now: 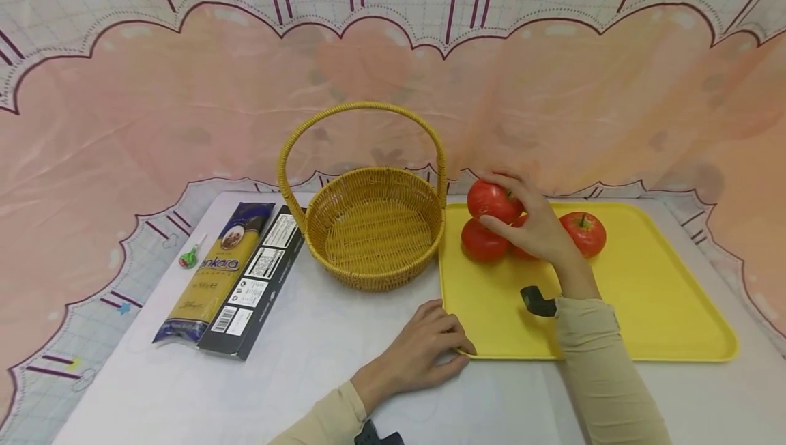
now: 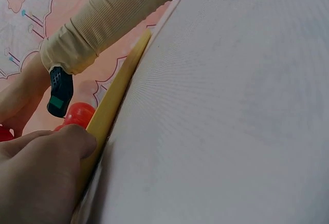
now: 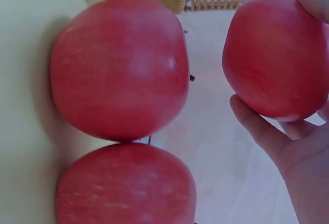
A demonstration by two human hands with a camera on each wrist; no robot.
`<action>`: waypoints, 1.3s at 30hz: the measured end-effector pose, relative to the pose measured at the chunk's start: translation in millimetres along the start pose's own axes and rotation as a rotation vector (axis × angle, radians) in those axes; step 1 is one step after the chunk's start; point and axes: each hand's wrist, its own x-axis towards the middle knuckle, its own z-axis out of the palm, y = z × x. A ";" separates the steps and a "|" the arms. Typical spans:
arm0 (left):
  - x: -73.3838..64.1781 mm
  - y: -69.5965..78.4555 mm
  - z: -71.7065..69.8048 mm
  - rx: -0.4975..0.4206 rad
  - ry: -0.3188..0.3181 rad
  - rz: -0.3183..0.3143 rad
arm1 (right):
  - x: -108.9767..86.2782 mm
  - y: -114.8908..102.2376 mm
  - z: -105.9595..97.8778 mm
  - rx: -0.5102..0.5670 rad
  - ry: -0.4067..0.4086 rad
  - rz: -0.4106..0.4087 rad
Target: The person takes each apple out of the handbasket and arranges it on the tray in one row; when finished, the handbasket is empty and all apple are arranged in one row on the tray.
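Note:
My right hand [image 1: 537, 230] grips a red apple [image 1: 491, 201] between thumb and fingers, above the left back part of a yellow tray [image 1: 651, 302]. In the right wrist view, the held apple [image 3: 275, 54] is off the surface, apart from two apples beside it, one of them a whole apple [image 3: 121, 70]. On the tray sit a front-left apple [image 1: 484, 240], another partly hidden behind my right hand, and a right-hand apple [image 1: 585, 233]. My left hand [image 1: 424, 349] holds the tray's front left corner, fingers bent at its rim; its grip is partly hidden in the left wrist view.
Left of the tray stands a yellow wicker basket [image 1: 374, 274] with a tall handle. Farther left lie a black box [image 1: 260, 281], a pasta packet [image 1: 215, 271] and a green-wrapped lollipop [image 1: 188, 258]. A patterned cloth [image 1: 245, 104] hangs behind the white table [image 1: 319, 356].

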 end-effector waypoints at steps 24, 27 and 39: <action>2.0 -2.0 2.6 0.012 0.004 0.005 | -7.2 53.6 -21.2 -0.079 0.061 0.149; 2.7 -1.7 2.0 0.019 0.004 0.003 | -8.0 55.6 -25.3 -0.081 0.084 0.170; 2.3 -1.5 2.0 -0.010 -0.005 -0.012 | -14.9 61.3 -38.9 -0.069 0.111 0.301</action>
